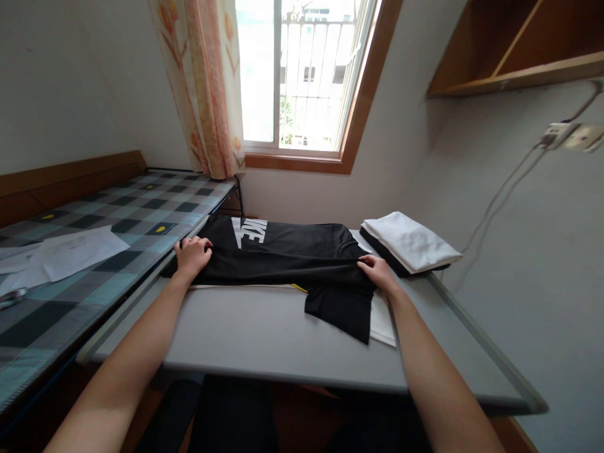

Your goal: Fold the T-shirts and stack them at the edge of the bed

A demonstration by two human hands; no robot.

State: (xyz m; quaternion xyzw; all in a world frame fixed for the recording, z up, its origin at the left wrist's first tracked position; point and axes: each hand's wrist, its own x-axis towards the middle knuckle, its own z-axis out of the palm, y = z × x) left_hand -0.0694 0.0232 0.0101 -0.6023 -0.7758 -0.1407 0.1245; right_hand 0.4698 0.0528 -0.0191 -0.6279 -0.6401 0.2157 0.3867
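Note:
A black T-shirt (302, 242) with white lettering lies sideways across the grey table, its collar end to the right. Its near side is folded over in a long strip, and one short sleeve (342, 311) sticks out toward me. At the hem end on the left, my left hand (192, 257) is closed on the fabric with bent fingers. My right hand (377, 270) pinches the shirt's edge near the shoulder between thumb and fingers. Some white cloth (383, 322) shows from under the shirt beside my right wrist.
Folded clothes, a white one (410, 239) on top of black, are stacked at the table's (264, 333) back right. To the left is a bed with a checked mattress (184, 189) and loose papers (85, 251). Cables (491, 201) hang along the right wall.

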